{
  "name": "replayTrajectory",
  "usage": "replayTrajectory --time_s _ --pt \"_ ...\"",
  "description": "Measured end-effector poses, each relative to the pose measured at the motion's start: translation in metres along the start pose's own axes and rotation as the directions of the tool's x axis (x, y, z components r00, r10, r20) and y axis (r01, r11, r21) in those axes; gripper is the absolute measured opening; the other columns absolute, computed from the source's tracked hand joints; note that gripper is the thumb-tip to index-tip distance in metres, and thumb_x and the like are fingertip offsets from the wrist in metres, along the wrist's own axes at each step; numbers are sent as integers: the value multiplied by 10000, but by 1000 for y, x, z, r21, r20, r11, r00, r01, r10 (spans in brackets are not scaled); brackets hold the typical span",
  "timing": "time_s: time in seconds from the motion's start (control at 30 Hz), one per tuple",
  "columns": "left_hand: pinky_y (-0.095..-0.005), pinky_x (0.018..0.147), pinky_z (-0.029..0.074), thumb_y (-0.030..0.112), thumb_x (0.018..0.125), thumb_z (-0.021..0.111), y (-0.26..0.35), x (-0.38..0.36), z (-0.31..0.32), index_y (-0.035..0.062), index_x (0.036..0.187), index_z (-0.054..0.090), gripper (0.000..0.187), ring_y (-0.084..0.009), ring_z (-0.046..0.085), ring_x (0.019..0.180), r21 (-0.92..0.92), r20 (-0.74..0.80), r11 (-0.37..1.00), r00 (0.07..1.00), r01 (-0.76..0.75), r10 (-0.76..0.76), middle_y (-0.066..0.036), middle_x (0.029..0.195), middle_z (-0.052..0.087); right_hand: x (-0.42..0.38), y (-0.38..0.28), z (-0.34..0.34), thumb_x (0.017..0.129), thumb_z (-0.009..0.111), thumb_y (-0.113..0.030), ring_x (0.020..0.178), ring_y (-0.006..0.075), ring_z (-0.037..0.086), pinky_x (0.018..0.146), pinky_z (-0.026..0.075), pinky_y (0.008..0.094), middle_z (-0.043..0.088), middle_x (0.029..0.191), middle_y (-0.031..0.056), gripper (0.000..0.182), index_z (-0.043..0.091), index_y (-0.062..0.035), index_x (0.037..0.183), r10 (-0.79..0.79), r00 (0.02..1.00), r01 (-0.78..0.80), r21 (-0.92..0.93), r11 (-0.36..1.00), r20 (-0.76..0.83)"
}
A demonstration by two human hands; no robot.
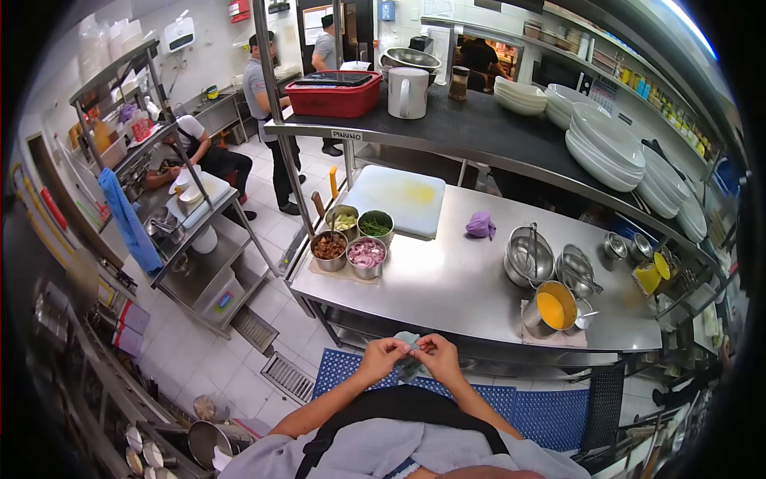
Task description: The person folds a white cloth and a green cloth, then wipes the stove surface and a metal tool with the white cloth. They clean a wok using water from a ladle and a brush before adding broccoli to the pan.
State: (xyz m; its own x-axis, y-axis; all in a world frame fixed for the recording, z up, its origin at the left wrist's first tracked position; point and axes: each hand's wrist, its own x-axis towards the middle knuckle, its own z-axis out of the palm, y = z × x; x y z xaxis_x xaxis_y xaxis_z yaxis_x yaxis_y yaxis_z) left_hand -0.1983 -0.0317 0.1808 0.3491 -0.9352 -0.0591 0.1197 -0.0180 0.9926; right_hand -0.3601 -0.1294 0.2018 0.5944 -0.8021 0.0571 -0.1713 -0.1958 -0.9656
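Close in front of my apron, both hands pinch a thin, crumpled grey-green sheet (409, 369); I cannot tell whether it is a glove or a bag. My left hand (381, 358) grips its left side with thumb and fingertips. From the right, my right hand (440, 356) pinches it, the fingertips of both hands nearly meeting. Part of the sheet shows above the fingers and part hangs below them. Beyond my hands runs the front edge of a steel table (447, 271).
Metal tubs of red onion (366, 255), chopped greens (375, 227) and brown pieces (329, 249) stand left, by a white cutting board (397, 199). A purple cloth (480, 225), steel bowls (528, 257) and a pot of orange liquid (550, 310) sit rightward. Several people work behind.
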Motion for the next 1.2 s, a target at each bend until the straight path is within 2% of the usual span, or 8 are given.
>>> replayTrajectory --time_s 0.27,0.43,0.73,0.8,0.93,1.0,1.07,1.2 --pt "-237 749 528 206 978 712 13 -12 -66 0 981 733 207 -80 654 819 -16 -56 995 993 102 -103 -24 869 723 27 -4 50 872 785 -86 798 114 672 749 553 266 727 901 65 133 741 11 950 59 990 -78 150 986 129" --pt "-311 850 548 218 1056 569 -22 -37 -160 38 1054 604 183 -131 648 914 -416 -141 906 978 79 -151 -60 1002 673 55 6 122 968 671 -89 822 96 620 768 528 278 660 891 9 92 641 -16 1018 131 965 -235 535 811 225" --pt "-420 909 551 217 1050 456 3 -89 -380 37 1110 583 228 -262 667 992 -497 -641 835 749 -235 -170 -112 1030 665 133 9 177 1035 569 -180 755 103 567 702 512 259 589 908 9 94 537 -95 1062 313 937 -348 347 871 156" --pt "-439 948 560 227 1052 476 -25 -104 -464 42 1110 594 227 -274 672 1089 -360 -621 908 781 -216 -61 -120 1088 681 150 -23 178 1019 599 -165 785 110 589 739 526 269 601 942 13 119 532 -89 1082 223 898 -383 423 821 380" --pt "-397 916 561 252 1033 566 112 -87 -437 39 1180 603 262 -242 672 1092 -495 -574 790 819 -362 15 -129 1140 688 181 -94 220 978 652 -108 972 133 636 853 513 264 665 1042 43 235 571 -41 1188 -8 855 -458 762 457 519" --pt "-387 922 551 246 1015 614 86 -96 -466 26 1235 600 311 -233 666 1093 -479 -461 822 885 -308 63 -132 1167 685 188 -82 260 957 708 -138 1082 161 622 991 489 331 680 1137 49 374 584 -6 1284 -87 662 -289 361 887 744" --pt "-385 861 574 201 988 664 89 -95 -465 24 1081 626 203 -225 701 936 -250 -466 968 872 31 -148 -97 1009 714 200 -46 311 974 706 -187 1037 103 606 940 486 301 688 1126 9 284 658 -10 1191 -124 522 -289 312 905 844" --pt "-389 851 573 195 998 650 84 -110 -506 34 1019 623 165 -229 700 925 -422 -632 897 752 -133 -186 -101 962 710 253 -63 356 1024 625 -171 998 82 612 894 492 279 696 1074 1 242 650 -8 1200 -182 514 -320 384 866 839"
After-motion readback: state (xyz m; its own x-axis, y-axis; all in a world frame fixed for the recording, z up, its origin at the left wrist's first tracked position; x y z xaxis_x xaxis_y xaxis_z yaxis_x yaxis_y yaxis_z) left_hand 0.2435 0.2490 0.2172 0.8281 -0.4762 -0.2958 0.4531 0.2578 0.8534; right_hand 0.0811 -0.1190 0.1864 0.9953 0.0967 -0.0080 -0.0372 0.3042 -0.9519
